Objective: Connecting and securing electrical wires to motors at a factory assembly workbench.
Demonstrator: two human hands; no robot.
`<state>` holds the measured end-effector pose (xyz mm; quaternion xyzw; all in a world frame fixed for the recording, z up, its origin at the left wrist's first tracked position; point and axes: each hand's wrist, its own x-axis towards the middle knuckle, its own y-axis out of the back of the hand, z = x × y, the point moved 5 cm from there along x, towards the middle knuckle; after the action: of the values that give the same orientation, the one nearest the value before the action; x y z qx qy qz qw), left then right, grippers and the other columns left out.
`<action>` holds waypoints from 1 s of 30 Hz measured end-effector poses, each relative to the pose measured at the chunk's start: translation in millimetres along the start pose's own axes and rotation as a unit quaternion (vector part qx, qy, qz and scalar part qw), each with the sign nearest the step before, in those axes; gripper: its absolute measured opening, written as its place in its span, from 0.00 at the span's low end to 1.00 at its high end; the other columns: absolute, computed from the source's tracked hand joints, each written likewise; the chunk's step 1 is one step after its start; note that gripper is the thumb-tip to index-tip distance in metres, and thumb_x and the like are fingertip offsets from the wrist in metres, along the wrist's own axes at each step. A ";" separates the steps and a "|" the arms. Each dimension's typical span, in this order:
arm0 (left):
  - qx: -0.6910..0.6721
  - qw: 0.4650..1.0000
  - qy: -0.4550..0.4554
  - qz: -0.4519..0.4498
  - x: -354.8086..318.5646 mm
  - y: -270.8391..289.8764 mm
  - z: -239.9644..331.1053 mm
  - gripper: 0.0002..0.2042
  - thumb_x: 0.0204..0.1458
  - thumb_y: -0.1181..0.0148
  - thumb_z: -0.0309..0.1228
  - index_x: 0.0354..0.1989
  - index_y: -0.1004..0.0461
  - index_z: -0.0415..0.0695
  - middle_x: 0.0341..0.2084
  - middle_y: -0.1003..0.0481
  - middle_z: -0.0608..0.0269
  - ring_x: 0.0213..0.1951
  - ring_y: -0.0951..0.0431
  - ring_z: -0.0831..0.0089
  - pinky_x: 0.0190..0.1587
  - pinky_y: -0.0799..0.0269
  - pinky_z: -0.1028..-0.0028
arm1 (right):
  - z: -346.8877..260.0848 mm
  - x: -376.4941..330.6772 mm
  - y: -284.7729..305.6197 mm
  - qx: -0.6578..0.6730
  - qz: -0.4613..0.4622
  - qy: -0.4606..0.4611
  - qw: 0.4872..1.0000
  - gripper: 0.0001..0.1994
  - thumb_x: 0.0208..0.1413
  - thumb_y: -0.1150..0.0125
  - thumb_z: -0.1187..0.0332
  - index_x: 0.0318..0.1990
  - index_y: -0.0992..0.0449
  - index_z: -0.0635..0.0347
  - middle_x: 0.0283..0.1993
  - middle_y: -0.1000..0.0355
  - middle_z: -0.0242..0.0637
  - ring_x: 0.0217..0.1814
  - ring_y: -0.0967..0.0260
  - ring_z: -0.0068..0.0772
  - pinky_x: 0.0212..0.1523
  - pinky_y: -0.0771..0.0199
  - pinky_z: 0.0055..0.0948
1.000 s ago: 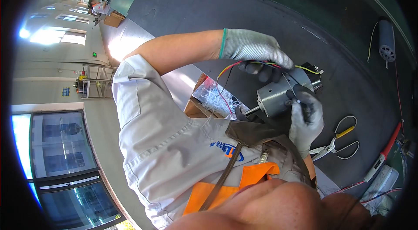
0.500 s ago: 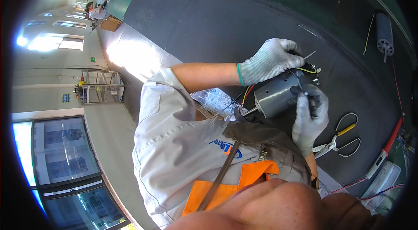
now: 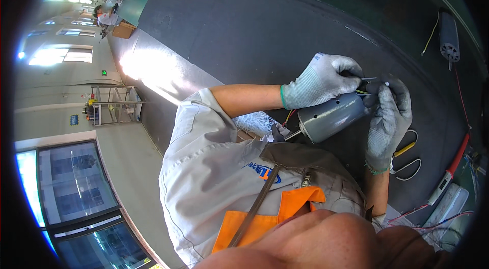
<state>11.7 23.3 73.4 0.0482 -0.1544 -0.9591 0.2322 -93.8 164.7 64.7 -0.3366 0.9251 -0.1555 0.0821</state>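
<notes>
A grey cylindrical motor [image 3: 331, 119] lies on the dark worktop in front of me, its shaft [image 3: 293, 135] pointing toward my body. My gloved left hand [image 3: 326, 80] is over the motor's far end, thumb and forefinger pinched on a thin white strip [image 3: 369, 78] that looks like a cable tie. Beside that end, my gloved right hand [image 3: 389, 121] pinches a small white-tipped piece [image 3: 387, 84]; its exact kind is unclear. Fingers mostly cover the wires there. Red and yellow wires [image 3: 289, 116] show near the shaft end.
Yellow-handled scissors [image 3: 406, 149] lie partly behind my right hand. A red-handled tool [image 3: 460, 154] with a cord is at the right. Another grey motor [image 3: 449, 37] lies far right. Thin white strips [image 3: 257, 122] are heaped near my body. Someone [image 3: 106, 16] works in the distance.
My right hand has moved up and to the right, carrying the white-tipped piece past the motor's end. The left hand has dropped slightly, and the white strip now lies flatter.
</notes>
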 end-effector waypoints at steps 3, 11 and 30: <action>-0.024 0.999 0.001 0.031 -1.8 4.7 -9.7 0.09 0.57 0.34 0.25 0.44 0.20 0.34 0.33 0.20 0.65 0.36 0.24 0.84 0.39 0.24 0.79 | 3.8 6.5 -3.2 -0.006 0.005 -0.005 1.000 0.13 0.65 0.43 0.75 0.55 0.26 0.68 0.42 0.23 0.35 0.36 0.28 0.18 0.38 0.29 0.18; -0.061 0.995 0.071 0.040 2.7 7.3 -12.1 0.09 0.57 0.34 0.25 0.43 0.19 0.34 0.29 0.19 0.66 0.30 0.25 0.87 0.32 0.26 0.82 | -3.3 11.7 -14.6 0.026 -0.044 -0.048 0.998 0.18 0.65 0.43 0.75 0.61 0.29 0.65 0.35 0.23 0.34 0.30 0.29 0.17 0.31 0.30 0.19; -0.045 0.999 -0.004 0.025 4.9 -22.9 11.4 0.10 0.56 0.35 0.26 0.44 0.19 0.34 0.32 0.18 0.61 0.32 0.21 0.80 0.36 0.24 0.77 | -13.2 18.4 10.0 -0.197 -0.108 -0.110 0.968 0.14 0.60 0.39 0.68 0.51 0.20 0.62 0.30 0.23 0.31 0.28 0.25 0.20 0.26 0.27 0.21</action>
<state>-4.3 43.5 76.8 0.0300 -0.1134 -0.9591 0.2574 -117.1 163.1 72.8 -0.4587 0.8811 0.0604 0.0980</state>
